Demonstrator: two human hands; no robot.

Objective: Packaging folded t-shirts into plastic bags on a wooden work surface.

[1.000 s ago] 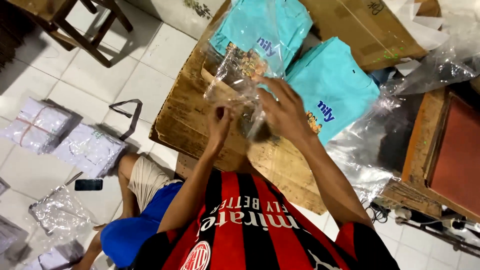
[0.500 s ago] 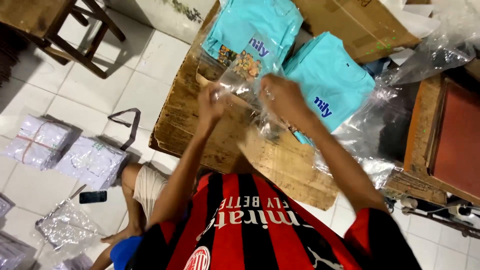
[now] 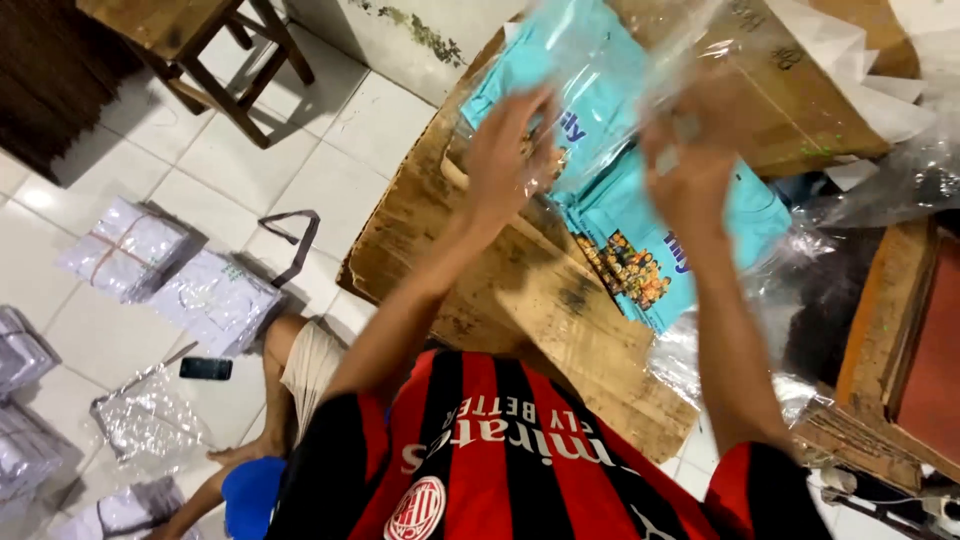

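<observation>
My left hand and my right hand are both raised and grip a clear plastic bag, stretched between them. Motion blurs the bag and my fingers. Beneath the bag lie folded teal shirts with printed pictures: one shows between my arms, another is partly hidden behind the bag. The shirts rest on flattened brown cardboard spread over the floor.
A wooden stool stands at the top left. Bundles of bagged white items and a black phone lie on the white tiles. A cardboard box sits at the top right, with crumpled clear plastic and a wooden crate at right.
Both hands have lifted the clear bag higher and moved apart, spreading it open over the teal shirts. The camera has tilted so the hands sit nearer the top.
</observation>
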